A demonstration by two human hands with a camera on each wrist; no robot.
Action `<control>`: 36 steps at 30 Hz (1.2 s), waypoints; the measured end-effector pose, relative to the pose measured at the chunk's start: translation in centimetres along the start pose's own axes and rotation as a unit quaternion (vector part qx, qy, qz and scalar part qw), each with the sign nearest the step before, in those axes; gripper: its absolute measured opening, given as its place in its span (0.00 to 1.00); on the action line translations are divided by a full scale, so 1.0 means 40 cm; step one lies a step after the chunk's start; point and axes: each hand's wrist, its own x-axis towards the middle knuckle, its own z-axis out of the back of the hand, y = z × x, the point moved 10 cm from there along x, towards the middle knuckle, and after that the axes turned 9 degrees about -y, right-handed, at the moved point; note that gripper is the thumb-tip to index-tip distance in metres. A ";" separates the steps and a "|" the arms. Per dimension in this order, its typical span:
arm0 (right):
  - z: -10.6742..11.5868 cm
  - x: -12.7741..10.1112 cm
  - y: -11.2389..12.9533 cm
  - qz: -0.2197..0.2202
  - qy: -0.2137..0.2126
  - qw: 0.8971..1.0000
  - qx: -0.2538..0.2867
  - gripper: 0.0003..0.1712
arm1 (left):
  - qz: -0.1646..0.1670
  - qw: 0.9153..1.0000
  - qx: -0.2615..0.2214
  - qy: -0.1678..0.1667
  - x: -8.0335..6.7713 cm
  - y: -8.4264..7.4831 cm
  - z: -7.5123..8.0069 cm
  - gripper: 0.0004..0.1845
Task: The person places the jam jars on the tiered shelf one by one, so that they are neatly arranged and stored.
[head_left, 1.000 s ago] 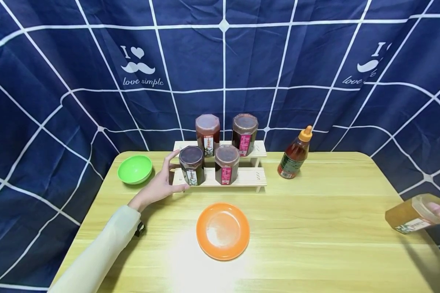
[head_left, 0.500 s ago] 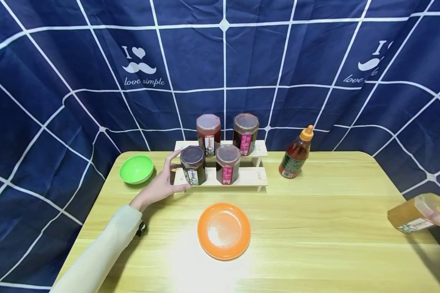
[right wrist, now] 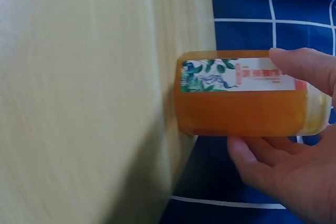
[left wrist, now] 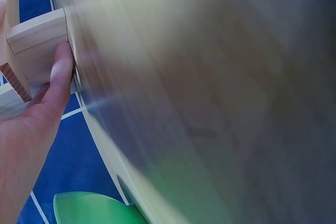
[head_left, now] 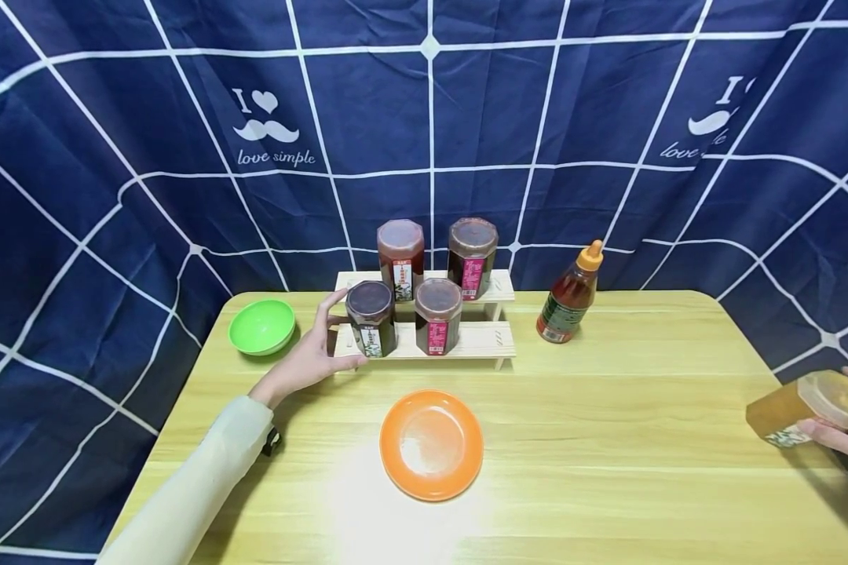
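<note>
An amber honey jar with a pale translucent lid (head_left: 805,408) is gripped on its side by the right hand (head_left: 844,428), out at the table's far right edge, thumb over the leafy label (right wrist: 236,74) and fingers (right wrist: 262,156) curled beneath. In the right wrist view the jar is seen hanging just past the edge of the light wooden table (head_left: 608,439), not resting on it. Across the way, the left hand (head_left: 311,349) is laid against the left end of the two-tier wooden rack (head_left: 477,341), fingers mostly straight, the thumb (left wrist: 55,82) pressed to the lower step's end block; nothing is clasped there, and the dark hexagonal jar (head_left: 371,318) just beside the fingers may be brushed, though that cannot be told for sure. Three more dark jars are stood on the rack, two on the upper step. By the look of it, the carry stage is in hand: the honey jar is aloft and the rack is being steadied. A next move would call for the jar to be righted and brought inward over the table, well clear of the orange round plate (head_left: 431,443) and the brown squeeze bottle with the orange cap (head_left: 568,298). A green plastic bowl (head_left: 261,326) is left sitting near the left hand.
</note>
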 end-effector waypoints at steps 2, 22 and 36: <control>0.000 -0.003 -0.003 -0.009 0.009 1.000 0.016 0.48 | 0.000 1.000 0.003 0.002 0.000 -0.002 -0.001 0.64; -0.010 -0.008 0.004 -0.007 -0.047 0.998 -0.032 0.49 | 0.010 1.000 -0.007 0.002 -0.004 -0.003 0.002 0.64; -0.008 -0.030 0.036 0.007 -0.104 0.972 -0.212 0.52 | 0.004 1.000 0.005 0.001 -0.003 -0.006 0.004 0.64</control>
